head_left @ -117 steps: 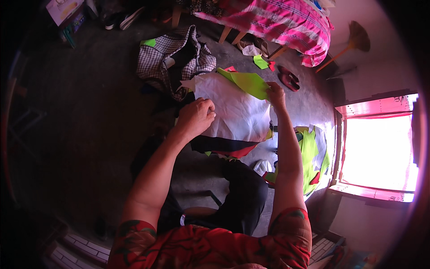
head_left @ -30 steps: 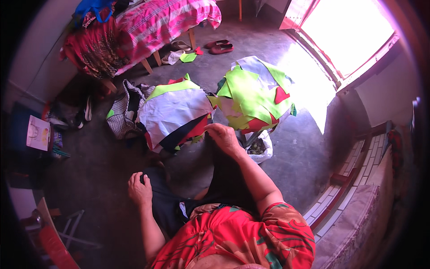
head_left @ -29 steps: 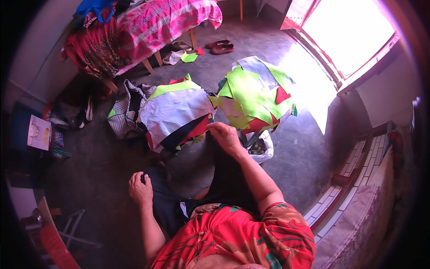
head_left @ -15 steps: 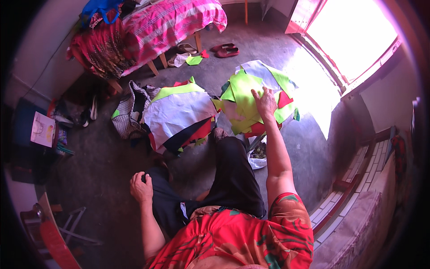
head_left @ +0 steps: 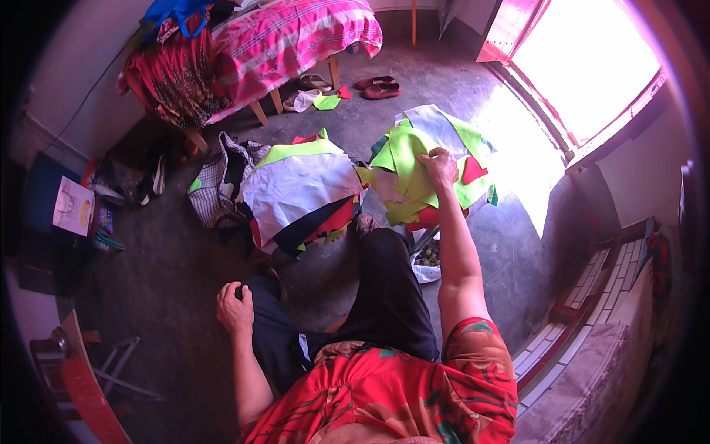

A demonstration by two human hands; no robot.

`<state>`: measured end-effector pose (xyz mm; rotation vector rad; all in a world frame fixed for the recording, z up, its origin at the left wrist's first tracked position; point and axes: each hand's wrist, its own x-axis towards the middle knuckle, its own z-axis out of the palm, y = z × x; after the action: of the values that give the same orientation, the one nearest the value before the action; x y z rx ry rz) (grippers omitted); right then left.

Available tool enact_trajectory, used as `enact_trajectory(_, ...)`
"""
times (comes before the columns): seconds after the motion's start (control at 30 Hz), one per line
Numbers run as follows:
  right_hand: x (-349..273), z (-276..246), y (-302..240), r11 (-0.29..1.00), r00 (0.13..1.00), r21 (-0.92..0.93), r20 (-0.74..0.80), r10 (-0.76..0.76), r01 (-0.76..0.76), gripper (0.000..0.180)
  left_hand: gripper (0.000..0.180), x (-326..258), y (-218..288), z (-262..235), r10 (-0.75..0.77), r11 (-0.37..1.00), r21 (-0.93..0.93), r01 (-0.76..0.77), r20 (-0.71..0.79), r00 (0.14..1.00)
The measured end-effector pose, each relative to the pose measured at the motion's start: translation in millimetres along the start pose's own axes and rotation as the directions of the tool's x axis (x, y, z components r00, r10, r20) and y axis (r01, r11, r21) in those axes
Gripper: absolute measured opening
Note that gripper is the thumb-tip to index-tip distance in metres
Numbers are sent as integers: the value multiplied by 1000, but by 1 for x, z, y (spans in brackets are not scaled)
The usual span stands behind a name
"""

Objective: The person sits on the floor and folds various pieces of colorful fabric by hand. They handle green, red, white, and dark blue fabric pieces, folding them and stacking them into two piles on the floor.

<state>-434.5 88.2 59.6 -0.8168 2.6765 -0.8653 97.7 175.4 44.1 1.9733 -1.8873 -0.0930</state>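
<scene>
Right hand [head_left: 439,164]: stretched out toward 1 o'clock, palm down, fingers curled onto the top sheets of the right fabric pile [head_left: 414,174]; whether it pinches a sheet, I cannot tell.
Left hand [head_left: 235,308]: at 8 o'clock, resting loosely closed on the person's bent knee, holding nothing that shows.
Right fabric pile: at 1 o'clock on the floor [head_left: 170,266], cut pieces in lime green, white, pink and red, lit by the doorway [head_left: 584,59].
Left fabric pile [head_left: 299,189]: at 11 o'clock, just beside the right one, a large white piece with a lime strip on top, black and red pieces under it.
Checked bag [head_left: 218,185]: touching the left pile at its 9 o'clock side.
Bed [head_left: 288,41]: at 11 o'clock, far edge, covered in pink striped cloth.
Red sandals [head_left: 379,86]: 2, at 12 o'clock, beyond both piles.
Legs: in black trousers [head_left: 384,296], stretched toward the piles.
</scene>
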Motion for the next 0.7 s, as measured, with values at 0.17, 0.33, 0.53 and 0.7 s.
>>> enact_trajectory(0.17, 8, -4, 11, 940, 895, 0, -306, -324, 340, 32, 19, 1, 0, -1, 6, 1000, -3, -6, -10, 1000)
enact_trajectory(0.33, 9, -39, 2, 487, 881, 737, -344, -326, 468, 20, 19, 0, -2, -1, -3, 1000, -4, 3, 4, 1000)
enact_trajectory(0.53, 7, -93, 23, 152, 903, 900, -372, -217, 408, 22, 19, 0, -8, 5, 8, 1000, -25, -9, -12, 1000)
enact_trajectory(0.7, 4, -117, 50, 349, 882, 823, -471, -21, 448, 37, 18, -1, -4, 2, 9, 999, -42, -10, -14, 1000)
